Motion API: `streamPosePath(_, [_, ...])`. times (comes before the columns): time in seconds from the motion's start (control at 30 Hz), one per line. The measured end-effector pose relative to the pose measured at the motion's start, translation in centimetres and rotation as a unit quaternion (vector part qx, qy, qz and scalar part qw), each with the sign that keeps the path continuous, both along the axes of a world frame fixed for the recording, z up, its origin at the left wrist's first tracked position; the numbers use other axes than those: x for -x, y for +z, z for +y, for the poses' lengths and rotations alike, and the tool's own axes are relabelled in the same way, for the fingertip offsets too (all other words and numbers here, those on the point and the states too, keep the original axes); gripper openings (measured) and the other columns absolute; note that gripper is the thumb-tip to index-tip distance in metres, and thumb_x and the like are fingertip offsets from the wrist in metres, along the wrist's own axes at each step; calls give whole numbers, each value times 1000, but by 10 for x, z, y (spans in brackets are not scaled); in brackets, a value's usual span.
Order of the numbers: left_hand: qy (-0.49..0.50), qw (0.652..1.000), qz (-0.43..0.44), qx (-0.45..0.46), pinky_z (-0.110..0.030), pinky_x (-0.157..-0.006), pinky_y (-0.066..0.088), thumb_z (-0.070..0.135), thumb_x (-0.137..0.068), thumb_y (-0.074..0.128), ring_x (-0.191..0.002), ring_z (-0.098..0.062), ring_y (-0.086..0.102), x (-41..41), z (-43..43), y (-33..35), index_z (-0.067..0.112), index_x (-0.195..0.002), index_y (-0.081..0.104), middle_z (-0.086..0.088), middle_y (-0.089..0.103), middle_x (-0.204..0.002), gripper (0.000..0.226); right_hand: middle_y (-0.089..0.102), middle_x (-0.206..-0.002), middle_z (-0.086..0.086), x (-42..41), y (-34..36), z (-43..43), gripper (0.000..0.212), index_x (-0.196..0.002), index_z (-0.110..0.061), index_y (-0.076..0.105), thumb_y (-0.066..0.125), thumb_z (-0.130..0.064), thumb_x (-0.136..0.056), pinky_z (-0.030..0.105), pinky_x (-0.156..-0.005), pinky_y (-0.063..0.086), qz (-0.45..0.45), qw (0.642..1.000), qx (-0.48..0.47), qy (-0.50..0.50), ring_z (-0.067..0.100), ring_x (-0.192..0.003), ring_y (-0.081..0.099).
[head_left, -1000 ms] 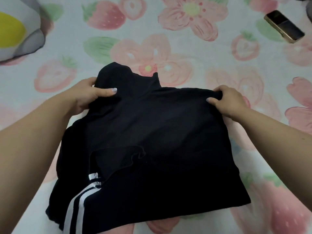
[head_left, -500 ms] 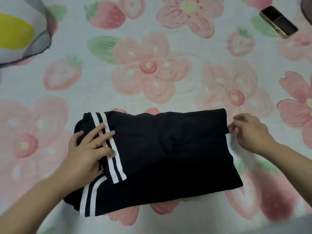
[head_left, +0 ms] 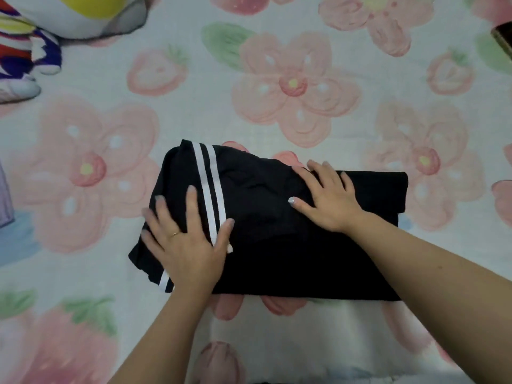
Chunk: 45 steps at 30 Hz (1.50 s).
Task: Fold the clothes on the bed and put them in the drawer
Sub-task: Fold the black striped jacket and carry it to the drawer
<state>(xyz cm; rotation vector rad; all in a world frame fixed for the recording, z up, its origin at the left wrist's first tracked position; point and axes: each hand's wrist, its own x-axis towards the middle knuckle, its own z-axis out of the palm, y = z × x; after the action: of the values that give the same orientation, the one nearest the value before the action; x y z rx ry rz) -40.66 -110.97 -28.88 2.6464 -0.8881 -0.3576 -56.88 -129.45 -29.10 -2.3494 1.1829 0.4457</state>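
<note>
**Garment folded flat, both palms on top**

Black garment (head_left: 277, 245) lies in a wide folded block at the middle of the floral bed sheet (head_left: 277, 65), long side running left to right. Two white stripes (head_left: 210, 189) run down its left part.

Left hand (head_left: 188, 245): fingers straight and spread, palm down on the left end of the garment. Thumb lies across the stripes; little finger reaches the garment's left edge. Ring (head_left: 175, 234) on one finger.

Right hand (head_left: 329, 198): also flat and spread, palm down on the upper middle of the garment, fingertips at its far edge. Neither hand pinches cloth. The two are apart, with a band of black cloth between them. The garment's right end lies bare beyond the right hand; the right forearm crosses its near right corner.

Elsewhere on the sheet: stuffed toy (head_left: 69, 12) at the far left corner, well apart from the garment. Dark gold-edged object (head_left: 502, 40) cut off by the right edge; cannot tell what it is.
</note>
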Motion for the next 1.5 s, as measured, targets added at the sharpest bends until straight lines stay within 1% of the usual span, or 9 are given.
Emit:
streamPosePath(0.13, [358,918,165,47,-52,-101,30,68,-59,63,-129,-39,31,1,26,14,15,-145,18,-22,33,-142,110,43,-138,3,-5,17,-29,86,-140,-26,27,55,-69,-71,47,-107,22,-29,998,5,-59,27,-130,36])
streamPosePath(0.27, [440,809,311,237,-30,-92,43,24,-64,83,-108,-18,52,6,27,9,13,-135,26,0,47,-122,92,58,-111,2,-16,30,-29,68,-117,-19,45,68,-60,-67,33,-81,38,40,996,-82,-15,24,-99,54])
streamPosePath(0.43, [190,898,186,352,-7,-86,43,8,-70,75,-97,2,56,-61,-4,40,16,-127,38,4,54,-118,68,67,-99,-8,-8,52,-15,28,-102,-28,59,69,-36,-78,28,-79,44,-34,978,-194,-72,15,-93,62])
streamPosePath(0.57, [36,938,146,312,-27,-99,43,25,-73,68,-111,-8,52,-132,-57,60,28,-138,29,5,49,-125,75,69,-93,-2,-4,57,9,25,-92,-27,58,68,-42,-75,37,-82,52,-177,926,-212,-256,18,-86,66])
streamPosePath(0.8, [263,888,331,183,-30,-104,31,46,-75,69,-131,-23,39,-30,5,18,21,-146,14,0,34,-146,93,56,-68,-13,39,46,37,40,-72,-22,52,66,-60,-70,19,-58,38,-30,932,-254,-257,0,-61,54])
streamPosePath(0.97, [187,870,418,181,-18,-104,22,13,-73,76,-121,0,29,97,38,15,31,-145,8,13,29,-138,101,64,-76,0,67,40,53,36,-85,-10,60,69,-44,-77,29,-65,45,-41,921,-252,-293,18,-73,62])
streamPosePath(1.27, [-25,900,432,48,-15,-79,49,-4,-76,66,-92,-4,65,18,131,36,62,-133,-4,4,59,-120,111,60,-69,-6,94,47,150,22,-87,-24,49,66,-37,-81,16,-61,45,43,928,-298,-220,4,-62,57])
streamPosePath(1.37, [15,924,380,45,-14,-65,48,7,-73,76,-60,-8,59,-25,120,34,54,-138,15,-1,63,-81,101,63,-76,-2,75,44,123,32,-99,-19,53,71,-33,-77,21,-71,44,-62,920,-230,-310,9,-72,61])
streamPosePath(1.5, [151,917,320,187,-39,-82,53,24,-81,70,-90,-28,62,-105,33,18,33,-142,28,-9,60,-104,75,61,-96,-2,3,37,37,48,-121,-24,48,67,-38,-80,30,-81,50,-233,873,-180,-389,14,-89,63])
